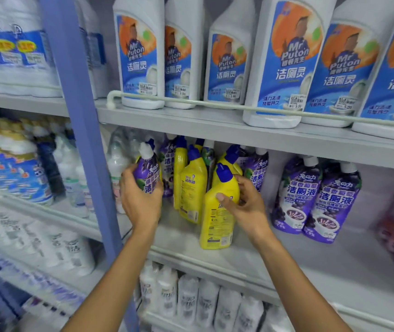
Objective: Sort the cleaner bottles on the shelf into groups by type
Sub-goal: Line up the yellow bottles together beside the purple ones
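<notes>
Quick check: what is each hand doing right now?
Left hand: grips the purple plastic bottle with a white cap.
Right hand: grips the yellow plastic bottle with a blue cap.

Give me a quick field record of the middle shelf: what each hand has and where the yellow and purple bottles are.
left hand: grips a purple bottle with a white cap, at the cluster's left
right hand: holds a yellow bottle with a blue cap, upright near the front of the middle shelf
other yellow bottles: between the hands, purple ones mixed in behind
purple pair: side by side, apart to the right
top shelf: white bottles with blue labels
sorting: not finished
</notes>
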The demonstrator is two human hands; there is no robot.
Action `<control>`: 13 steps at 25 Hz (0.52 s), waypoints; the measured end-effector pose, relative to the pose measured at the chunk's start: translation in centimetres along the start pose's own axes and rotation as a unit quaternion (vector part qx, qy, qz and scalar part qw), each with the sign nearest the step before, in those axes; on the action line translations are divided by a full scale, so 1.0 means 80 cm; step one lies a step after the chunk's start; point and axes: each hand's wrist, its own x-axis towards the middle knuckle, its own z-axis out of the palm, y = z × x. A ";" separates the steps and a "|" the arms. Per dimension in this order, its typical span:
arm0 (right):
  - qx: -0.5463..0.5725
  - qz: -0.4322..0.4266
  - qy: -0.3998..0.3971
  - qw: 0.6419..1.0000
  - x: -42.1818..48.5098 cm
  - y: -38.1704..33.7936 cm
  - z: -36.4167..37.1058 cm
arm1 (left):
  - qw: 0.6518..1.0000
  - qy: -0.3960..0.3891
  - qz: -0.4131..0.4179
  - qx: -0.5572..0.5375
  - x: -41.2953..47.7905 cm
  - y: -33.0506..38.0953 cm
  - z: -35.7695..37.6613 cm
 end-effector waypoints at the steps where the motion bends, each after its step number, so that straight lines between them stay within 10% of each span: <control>1: -0.002 0.001 -0.001 1.000 -0.001 -0.001 0.001 | 1.000 -0.018 -0.007 0.003 0.002 0.000 0.002; 13: -0.080 -0.004 0.023 0.997 -0.015 0.012 0.002 | 0.966 -0.243 -0.018 -0.083 0.017 -0.023 -0.021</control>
